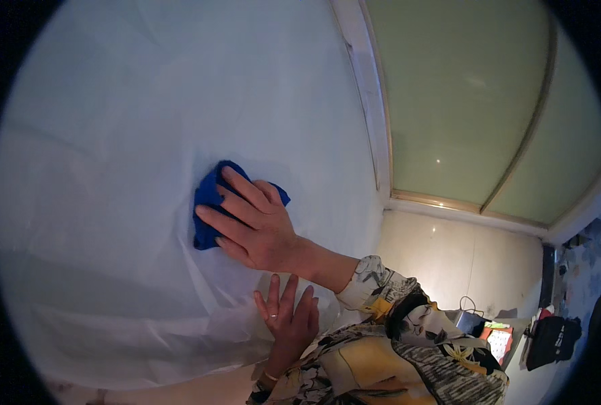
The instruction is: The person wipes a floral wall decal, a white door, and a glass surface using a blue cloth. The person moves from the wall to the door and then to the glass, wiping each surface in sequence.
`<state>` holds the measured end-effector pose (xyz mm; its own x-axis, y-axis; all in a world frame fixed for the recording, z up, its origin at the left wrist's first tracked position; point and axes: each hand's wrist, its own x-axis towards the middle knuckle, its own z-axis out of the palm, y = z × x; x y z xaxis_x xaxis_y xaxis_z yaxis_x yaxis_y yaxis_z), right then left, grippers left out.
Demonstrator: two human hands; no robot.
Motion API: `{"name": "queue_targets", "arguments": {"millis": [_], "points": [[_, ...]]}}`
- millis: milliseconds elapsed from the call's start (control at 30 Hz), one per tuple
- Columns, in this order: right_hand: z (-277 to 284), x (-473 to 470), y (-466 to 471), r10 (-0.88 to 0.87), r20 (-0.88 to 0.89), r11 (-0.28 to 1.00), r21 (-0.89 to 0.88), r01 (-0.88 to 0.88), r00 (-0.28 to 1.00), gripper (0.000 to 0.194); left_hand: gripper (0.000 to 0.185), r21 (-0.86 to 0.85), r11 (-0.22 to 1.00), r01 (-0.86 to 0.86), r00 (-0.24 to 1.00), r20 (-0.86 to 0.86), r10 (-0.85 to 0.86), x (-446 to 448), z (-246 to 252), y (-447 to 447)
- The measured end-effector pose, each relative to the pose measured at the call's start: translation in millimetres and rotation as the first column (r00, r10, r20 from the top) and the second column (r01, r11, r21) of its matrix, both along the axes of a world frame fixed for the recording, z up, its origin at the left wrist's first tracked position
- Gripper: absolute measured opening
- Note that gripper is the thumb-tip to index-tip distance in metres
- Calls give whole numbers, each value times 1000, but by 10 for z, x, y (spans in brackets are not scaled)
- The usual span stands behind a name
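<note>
My right hand [260, 223] lies palm down with its fingers spread over a crumpled blue cloth [208, 195], pressing it against a broad whitish surface [128, 126] that looks like plastic sheeting. Cloth edges stick out around the fingertips and above the knuckles. Lower down and nearer my body, my left hand [292, 314] has its fingers apart and holds nothing. It is at the creased lower part of the sheeting and wears a ring; whether it touches the sheeting I cannot tell. Patterned sleeves cover both forearms.
Pale green framed panels [457, 101] stand along the upper right, above a light wall [447, 253]. At the lower right are a dark bag [551, 341], a grey-blue bag with handles [467, 321] and a red-edged item [497, 339]. Folds run through the sheeting below my right hand.
</note>
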<state>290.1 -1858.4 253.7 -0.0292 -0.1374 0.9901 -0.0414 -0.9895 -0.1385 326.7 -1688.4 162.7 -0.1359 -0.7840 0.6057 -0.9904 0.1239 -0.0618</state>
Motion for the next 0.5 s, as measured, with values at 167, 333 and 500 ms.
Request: {"name": "queue_targets", "arguments": {"millis": [167,333,500], "points": [[-495,90,-99,-1,-3,995,97,1,1000,54,25,0,993,-118,993,-20,118,100,-78,37],[-1104,42,-306,-41,-25,969,242,46,999,53,24,53,995,-82,997,5,82,37,-11,-88],[-1957,146,-471,-175,-37,819,549,166,984,50,24,53,998,-27,1000,-1,28,90,-190,-201]]}}
